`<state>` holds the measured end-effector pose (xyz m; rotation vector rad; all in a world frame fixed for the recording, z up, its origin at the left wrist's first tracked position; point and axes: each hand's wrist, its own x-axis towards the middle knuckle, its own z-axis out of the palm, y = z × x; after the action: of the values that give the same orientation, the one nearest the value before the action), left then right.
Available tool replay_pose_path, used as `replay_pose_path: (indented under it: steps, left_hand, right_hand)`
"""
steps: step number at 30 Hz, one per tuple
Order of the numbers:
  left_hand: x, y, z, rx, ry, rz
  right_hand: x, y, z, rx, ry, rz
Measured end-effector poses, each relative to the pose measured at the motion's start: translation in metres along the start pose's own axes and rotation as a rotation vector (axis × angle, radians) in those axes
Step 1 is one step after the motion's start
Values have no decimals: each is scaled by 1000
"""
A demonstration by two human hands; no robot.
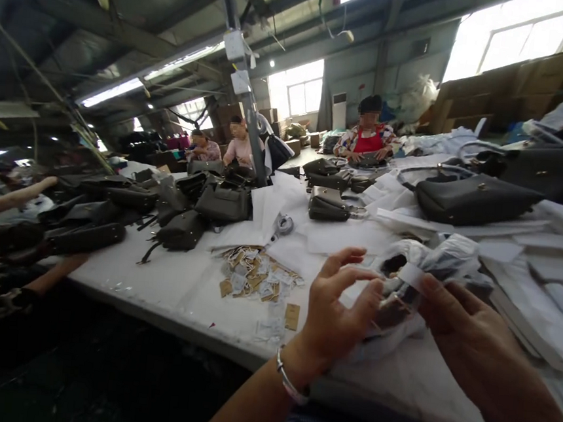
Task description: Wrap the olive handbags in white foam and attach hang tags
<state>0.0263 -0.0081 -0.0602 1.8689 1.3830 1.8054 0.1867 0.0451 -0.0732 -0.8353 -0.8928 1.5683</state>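
My right hand (pixel 458 328) pinches a small white strip (pixel 410 275) between thumb and fingers. Whether the strip is paper or tape I cannot tell. My left hand (pixel 339 305), with a silver bangle at the wrist, is raised with fingers curved and apart, and nothing shows in its grasp. Between and behind the hands lies a bundle in clear plastic (pixel 455 256) with something dark inside; its contents are partly hidden. Whether my left fingertips touch the plastic is unclear. Left of my hands, a heap of brown and white string tags (pixel 256 274) is spread on the white table (pixel 180 294).
A brown card (pixel 292 316) lies near the table edge. A tape roll (pixel 284 224) sits behind the tags. Dark handbags (pixel 223 202) crowd the left; a larger handbag (pixel 475 195) stands right, above white sheets (pixel 524 304). A person in a red apron (pixel 368 140) works opposite.
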Motion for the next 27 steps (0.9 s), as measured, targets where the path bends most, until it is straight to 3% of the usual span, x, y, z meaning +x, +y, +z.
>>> replay_pose_path:
  steps: [2, 5, 8, 11, 15, 19, 23, 27]
  left_hand:
    - [-1, -31, -21, 29, 9, -109]
    - [-5, -96, -56, 183, 64, -407]
    - [-16, -151, -82, 304, 51, -514]
    - [-35, -179, -91, 420, -25, -574]
    - [-55, -190, -87, 492, -86, -618]
    - [-52, -195, -88, 423, -105, -649]
    - [-22, -186, -100, 212, -96, -648]
    - [23, -154, -111, -17, -29, -624]
  right_hand:
    - [2, 2, -1, -16, -9, 41]
    - [4, 4, -5, -44, -34, 67]
    - [6, 11, -12, -72, -64, 42]
    - [8, 20, -24, -120, -73, -4]
    - [4, 23, -42, -442, -22, -60]
    - [-6, 12, -54, -873, 109, -167]
    - [-22, 7, -55, -953, 225, -275]
    - [-34, 8, -37, -840, 59, -426]
